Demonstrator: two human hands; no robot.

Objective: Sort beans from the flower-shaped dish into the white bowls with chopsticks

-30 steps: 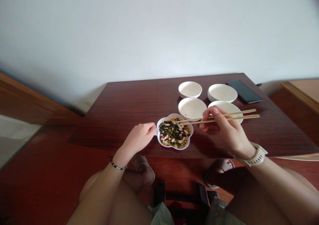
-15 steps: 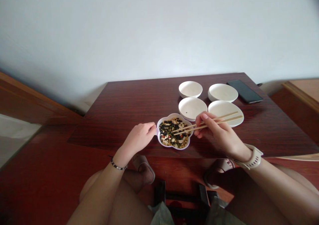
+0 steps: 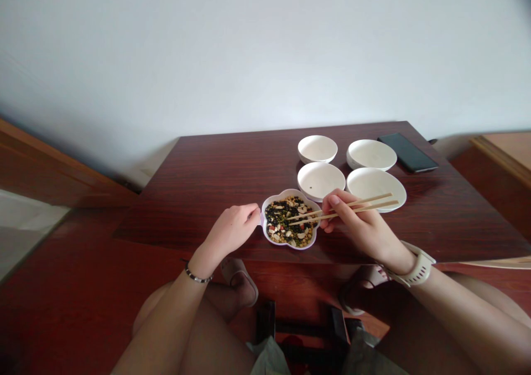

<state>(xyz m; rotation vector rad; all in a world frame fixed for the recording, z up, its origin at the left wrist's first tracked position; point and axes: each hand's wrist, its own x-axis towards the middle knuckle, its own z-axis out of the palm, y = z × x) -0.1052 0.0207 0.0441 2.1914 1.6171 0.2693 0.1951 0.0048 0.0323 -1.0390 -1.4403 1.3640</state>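
Observation:
A flower-shaped bowl [image 3: 264, 237] with a pale purple rim stands near the table's front edge. It holds a mix of black, yellow and green beans or grains [image 3: 286, 209] with peanuts among them. My left hand [image 3: 238, 223] is closed on the bowl's short handle at its left side. With my right hand [image 3: 350, 217] I grip a pair of wooden chopsticks [image 3: 317, 217], their tips down in the mix near the bowl's middle. Whether the tips pinch anything is too small to tell. One white bowl [image 3: 321, 177], just behind my right fingers, has a small dark speck inside.
More white bowls stand close by: one at the back [image 3: 317, 148], one at the back right [image 3: 371, 154] and one at the right [image 3: 369, 181], partly under the chopstick ends. A dark phone [image 3: 409, 152] lies at the far right of the brown table [image 3: 224, 165], which meets a white wall.
My right hand has shifted slightly left and down, and the chopsticks' rear ends have moved with it. Their tips stay in the mix. My left hand and the bowl have not moved.

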